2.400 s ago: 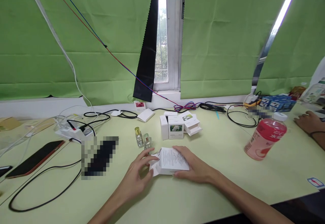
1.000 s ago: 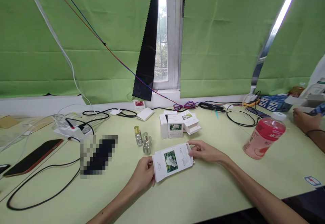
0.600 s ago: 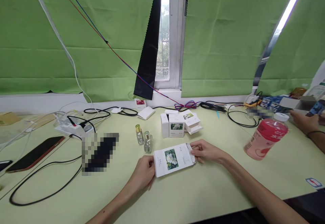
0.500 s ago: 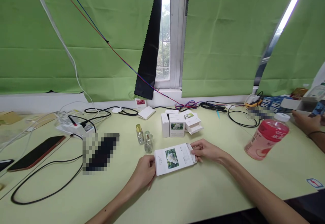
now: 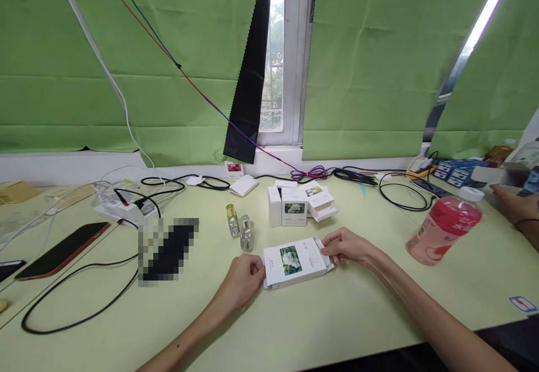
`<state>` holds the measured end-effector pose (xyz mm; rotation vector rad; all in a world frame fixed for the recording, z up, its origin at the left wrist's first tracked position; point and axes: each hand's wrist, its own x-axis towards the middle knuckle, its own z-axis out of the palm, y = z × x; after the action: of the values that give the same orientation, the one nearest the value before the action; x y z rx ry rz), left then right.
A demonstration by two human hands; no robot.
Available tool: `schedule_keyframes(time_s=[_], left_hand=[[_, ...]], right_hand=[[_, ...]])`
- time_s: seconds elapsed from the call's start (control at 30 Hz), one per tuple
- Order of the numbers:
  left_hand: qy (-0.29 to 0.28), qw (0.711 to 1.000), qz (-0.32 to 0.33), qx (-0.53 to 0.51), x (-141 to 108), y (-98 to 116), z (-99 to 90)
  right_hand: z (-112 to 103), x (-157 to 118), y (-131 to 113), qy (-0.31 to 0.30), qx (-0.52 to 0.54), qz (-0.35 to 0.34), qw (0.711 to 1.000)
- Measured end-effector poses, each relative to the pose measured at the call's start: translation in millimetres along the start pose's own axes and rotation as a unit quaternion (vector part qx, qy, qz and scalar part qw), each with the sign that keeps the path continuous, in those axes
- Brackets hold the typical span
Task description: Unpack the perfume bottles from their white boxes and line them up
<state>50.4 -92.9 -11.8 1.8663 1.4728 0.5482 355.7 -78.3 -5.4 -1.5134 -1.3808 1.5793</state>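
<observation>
Between my two hands is a white cardboard box (image 5: 309, 255) printed with a white flower on green leaves. Its side wall shows along the near edge, and the flaps at its right end stand open. My left hand (image 5: 242, 279) pinches the left end, fingers curled with the tips partly hidden. At the right end, my right hand (image 5: 347, 246) grips the flap between thumb and fingers. Just beyond my left hand stand a gold-capped glass bottle (image 5: 232, 221) and a clear glass bottle (image 5: 247, 234). Farther back is a group of similar white boxes (image 5: 293, 217).
A pink drink bottle (image 5: 440, 228) leans on the right, with another person's hand (image 5: 516, 206) beyond it. Phones, including one with a red-brown edge (image 5: 63, 251), and a black cable (image 5: 80, 327) lie left. A white power strip (image 5: 122, 212) and coiled cables (image 5: 311, 173) run along the back.
The box has shifted slightly right and opened out from flatter to boxlike, so its near side wall now shows. Both hands have stayed on its ends.
</observation>
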Motion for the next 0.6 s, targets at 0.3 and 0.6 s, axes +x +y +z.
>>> schedule_keyframes(time_s=[0.3, 0.6], left_hand=[[0.022, 0.997, 0.076, -0.011, -8.7, 6.2, 5.1], [0.018, 0.988, 0.148, -0.045, -9.0, 9.9, 7.4]], right_hand=[[-16.1, -2.7, 0.3, 0.001, -0.097, 0.022, 0.995], [-25.4, -5.3, 7.9, 0.049, -0.19, -0.026, 0.98]])
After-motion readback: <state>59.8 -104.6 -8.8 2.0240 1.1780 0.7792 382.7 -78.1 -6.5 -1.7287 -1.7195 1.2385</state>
